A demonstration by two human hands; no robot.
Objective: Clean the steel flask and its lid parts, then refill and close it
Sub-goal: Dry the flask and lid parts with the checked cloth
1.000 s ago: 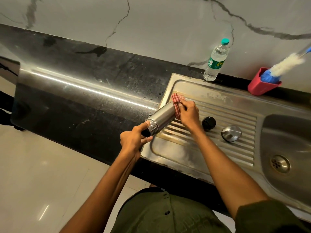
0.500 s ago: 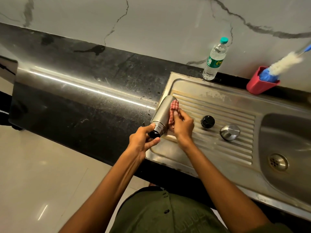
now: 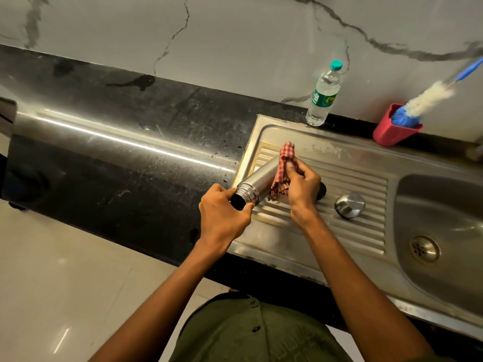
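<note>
The steel flask (image 3: pixel 257 180) lies tilted over the left end of the draining board (image 3: pixel 360 184), its open threaded mouth toward me. My left hand (image 3: pixel 222 218) grips the mouth end. My right hand (image 3: pixel 300 186) holds a red-and-white checked cloth (image 3: pixel 283 169) wrapped against the flask's body near its base. The black inner stopper (image 3: pixel 322 191) rests on the board, mostly hidden behind my right hand. The steel cap (image 3: pixel 349 205) sits on the ribs to the right of it.
A plastic water bottle (image 3: pixel 324 96) with a green cap stands at the wall behind the board. A red cup (image 3: pixel 390 133) holds a blue-and-white bottle brush (image 3: pixel 423 101). The sink basin (image 3: pixel 441 231) lies to the right, black countertop (image 3: pixel 104 152) to the left.
The flask has swung so its base points farther right and away. My right hand slid the cloth along the body toward the base. The stopper is now partly covered by my right hand.
</note>
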